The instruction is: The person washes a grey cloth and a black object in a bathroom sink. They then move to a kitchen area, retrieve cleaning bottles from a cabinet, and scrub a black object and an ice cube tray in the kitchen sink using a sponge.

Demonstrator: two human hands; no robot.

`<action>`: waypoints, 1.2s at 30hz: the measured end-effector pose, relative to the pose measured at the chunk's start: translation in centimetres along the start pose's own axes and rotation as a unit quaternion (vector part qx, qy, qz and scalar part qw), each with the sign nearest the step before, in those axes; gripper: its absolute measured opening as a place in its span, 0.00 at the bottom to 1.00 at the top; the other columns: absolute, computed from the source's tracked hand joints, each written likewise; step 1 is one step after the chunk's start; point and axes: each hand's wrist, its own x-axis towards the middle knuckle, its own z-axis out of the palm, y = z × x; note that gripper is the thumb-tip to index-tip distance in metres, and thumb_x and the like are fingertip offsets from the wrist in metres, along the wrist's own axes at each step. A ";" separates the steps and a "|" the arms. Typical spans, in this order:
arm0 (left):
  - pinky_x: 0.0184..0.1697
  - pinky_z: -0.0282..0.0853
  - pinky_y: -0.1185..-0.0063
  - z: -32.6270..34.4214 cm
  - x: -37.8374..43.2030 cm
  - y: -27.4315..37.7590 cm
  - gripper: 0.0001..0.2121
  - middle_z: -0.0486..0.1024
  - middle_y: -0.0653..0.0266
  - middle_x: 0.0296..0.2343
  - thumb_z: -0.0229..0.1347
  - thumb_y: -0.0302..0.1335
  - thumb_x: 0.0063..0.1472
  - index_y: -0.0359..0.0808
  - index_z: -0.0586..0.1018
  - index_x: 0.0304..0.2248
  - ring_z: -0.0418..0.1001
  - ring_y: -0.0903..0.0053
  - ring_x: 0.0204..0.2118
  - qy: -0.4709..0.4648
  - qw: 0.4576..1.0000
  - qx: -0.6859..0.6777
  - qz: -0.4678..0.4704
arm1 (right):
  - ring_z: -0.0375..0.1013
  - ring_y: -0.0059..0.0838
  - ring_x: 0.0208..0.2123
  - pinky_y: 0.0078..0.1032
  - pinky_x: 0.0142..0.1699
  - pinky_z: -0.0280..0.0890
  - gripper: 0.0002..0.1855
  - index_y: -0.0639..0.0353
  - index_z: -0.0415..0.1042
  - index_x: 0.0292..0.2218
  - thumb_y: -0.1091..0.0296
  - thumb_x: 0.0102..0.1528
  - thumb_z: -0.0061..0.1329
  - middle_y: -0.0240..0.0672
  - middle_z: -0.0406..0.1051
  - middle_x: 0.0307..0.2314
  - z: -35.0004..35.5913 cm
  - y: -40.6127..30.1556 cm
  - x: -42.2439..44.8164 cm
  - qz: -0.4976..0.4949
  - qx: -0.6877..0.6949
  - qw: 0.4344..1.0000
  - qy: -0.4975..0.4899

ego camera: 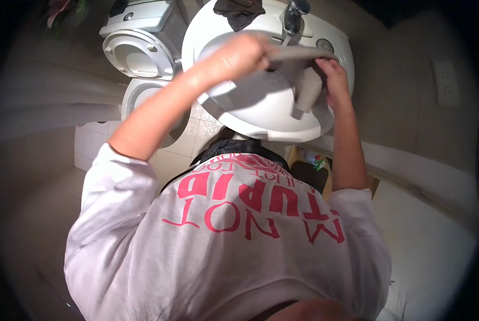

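Observation:
A grey-beige cloth item [303, 53] is stretched between my two hands over a white washbasin [263, 132], with one part of it hanging down into the bowl. My left hand [245, 52], blurred, grips its left end. At the other end my right hand [333, 78] has its fingers closed on the cloth near the basin's right side. Just behind the cloth stands a dark metal faucet [292, 20]; a pale streak below its spout may be water. A dark crumpled cloth [241, 12] lies on the basin's back rim, to the left of the faucet.
Left of the basin stands a white toilet [137, 52] with its lid raised. A round metal fitting [325, 45] sits on the basin's back right rim. Below the basin's right side, a small bottle [312, 156] and a green-white package [319, 163] are near a dark surface.

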 end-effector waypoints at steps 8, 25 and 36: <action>0.36 0.68 0.71 8.9 -3.7 8.1 0.21 0.69 0.51 0.31 0.49 0.19 0.49 0.31 0.69 0.46 0.70 0.56 0.34 -0.131 0.912 -0.337 -0.192 | 0.68 0.26 0.37 0.21 0.45 0.62 0.21 0.69 0.64 0.42 0.77 0.45 0.47 0.37 0.67 0.39 0.7 3.2 -0.7 -0.085 -0.093 0.991 0.035; 0.61 0.46 0.70 7.9 -0.6 2.9 0.60 0.47 0.51 0.56 0.71 0.34 0.25 0.38 0.44 0.57 0.48 0.61 0.59 0.115 0.951 -0.271 -0.090 | 0.71 0.36 0.26 0.28 0.35 0.65 0.16 0.64 0.74 0.29 0.66 0.36 0.56 0.41 0.72 0.24 4.1 -2.6 -3.2 -0.184 -0.323 0.927 -0.055; 0.45 0.67 0.77 8.8 0.2 -0.5 0.35 0.75 0.59 0.34 0.70 0.31 0.33 0.33 0.69 0.44 0.73 0.73 0.39 0.187 0.896 -0.300 -0.271 | 0.72 0.31 0.35 0.27 0.41 0.65 0.19 0.63 0.70 0.40 0.74 0.44 0.54 0.37 0.69 0.38 2.4 -1.7 -3.4 -0.191 -0.135 0.970 0.065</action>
